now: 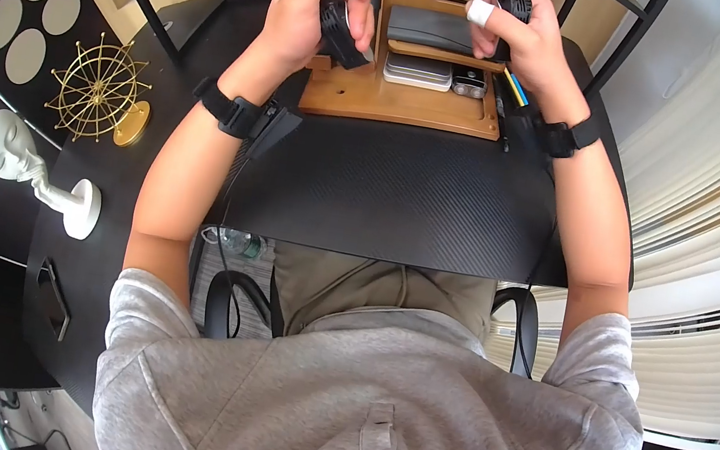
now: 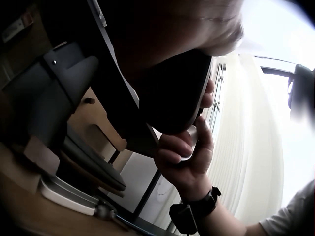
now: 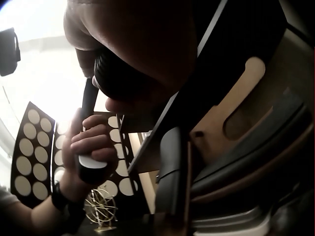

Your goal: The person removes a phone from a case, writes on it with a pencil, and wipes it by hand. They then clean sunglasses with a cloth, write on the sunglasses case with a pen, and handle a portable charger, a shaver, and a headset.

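Both hands are raised over the far side of the desk, holding what looks like a pair of black headphones. My left hand (image 1: 305,9) grips one black ear cup (image 1: 339,29), its fingers curled around it. My right hand (image 1: 534,45), with a white wrap (image 1: 480,12) on the thumb, grips the ribbed black cup (image 1: 515,5) on the other side. Between the hands, a black band (image 3: 88,96) shows in the right wrist view. In the left wrist view, the rounded dark cup (image 2: 177,98) partly covers the right hand (image 2: 184,157).
A wooden stand (image 1: 333,100) on the black desk (image 1: 384,191) bears a dark grey case (image 1: 429,29), a pale flat stack (image 1: 417,71) and pens (image 1: 515,88). Leftward are a gold wheel ornament (image 1: 99,89), a white figurine (image 1: 83,209) and a phone (image 1: 53,299). Blinds (image 1: 700,279) hang at right.
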`<action>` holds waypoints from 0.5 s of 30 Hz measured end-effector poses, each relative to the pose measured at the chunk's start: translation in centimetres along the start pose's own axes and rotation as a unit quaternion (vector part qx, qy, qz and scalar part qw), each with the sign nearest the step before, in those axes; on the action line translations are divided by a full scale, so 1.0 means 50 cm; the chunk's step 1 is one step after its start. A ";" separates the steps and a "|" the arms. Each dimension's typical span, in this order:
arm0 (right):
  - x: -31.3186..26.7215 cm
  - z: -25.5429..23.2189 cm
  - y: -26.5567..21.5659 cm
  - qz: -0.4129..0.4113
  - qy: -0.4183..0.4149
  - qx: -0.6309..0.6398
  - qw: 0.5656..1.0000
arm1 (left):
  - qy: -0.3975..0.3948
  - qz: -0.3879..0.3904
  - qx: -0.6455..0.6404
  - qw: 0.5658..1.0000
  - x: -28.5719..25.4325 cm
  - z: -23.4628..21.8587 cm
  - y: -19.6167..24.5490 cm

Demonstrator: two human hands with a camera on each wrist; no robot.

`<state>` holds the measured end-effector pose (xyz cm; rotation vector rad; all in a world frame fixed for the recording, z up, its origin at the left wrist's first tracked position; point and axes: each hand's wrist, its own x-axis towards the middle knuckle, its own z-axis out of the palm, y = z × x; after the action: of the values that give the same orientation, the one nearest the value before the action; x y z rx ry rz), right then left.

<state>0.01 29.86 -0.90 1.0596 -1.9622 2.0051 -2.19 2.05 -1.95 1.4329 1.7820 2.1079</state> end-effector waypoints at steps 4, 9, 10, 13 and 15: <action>-0.001 -0.025 -0.040 0.004 -0.036 -0.211 0.977 | 0.034 -0.022 0.101 0.994 -0.002 -0.016 -0.001; 0.005 -0.047 -0.064 -0.019 -0.094 -0.352 0.931 | 0.058 -0.088 0.161 0.981 -0.005 -0.028 -0.008; 0.006 -0.052 -0.066 -0.020 -0.101 -0.372 0.923 | 0.063 -0.102 0.168 0.978 -0.005 -0.028 -0.007; 0.011 -0.059 -0.067 -0.004 -0.111 -0.382 0.917 | 0.040 -0.073 0.122 0.989 0.001 -0.029 -0.004; 0.011 -0.064 -0.067 0.000 -0.113 -0.374 0.921 | 0.010 -0.048 0.109 0.993 0.000 -0.031 -0.001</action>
<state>0.27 33.05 2.45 1.0879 -2.5012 0.9629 -3.23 0.89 -1.86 1.3416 2.1003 1.9377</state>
